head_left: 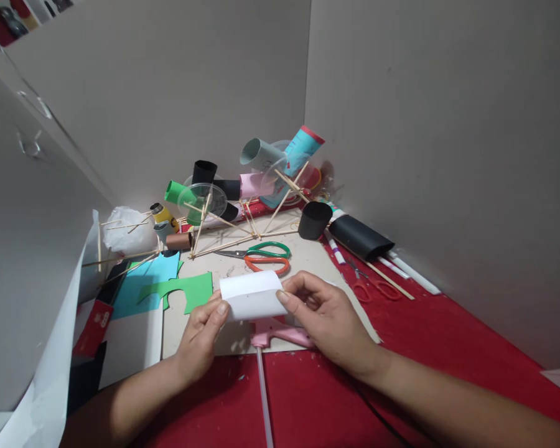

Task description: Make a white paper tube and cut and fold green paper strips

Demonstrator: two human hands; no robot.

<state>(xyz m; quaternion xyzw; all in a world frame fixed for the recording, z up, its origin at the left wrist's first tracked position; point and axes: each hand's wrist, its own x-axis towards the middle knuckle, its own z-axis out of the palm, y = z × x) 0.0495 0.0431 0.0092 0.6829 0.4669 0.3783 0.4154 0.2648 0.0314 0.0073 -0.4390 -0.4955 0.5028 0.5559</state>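
Crumpled plastic bag near a yellow container, grey wall behind them

You're in a craft corner: grey walls, red-covered table, pink plastic glue gun, green-and-orange-handled metal scissors, curled white paper.

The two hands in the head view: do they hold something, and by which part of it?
Yes, a rolled white paper: the left hand holds its left end, the right hand its right end.
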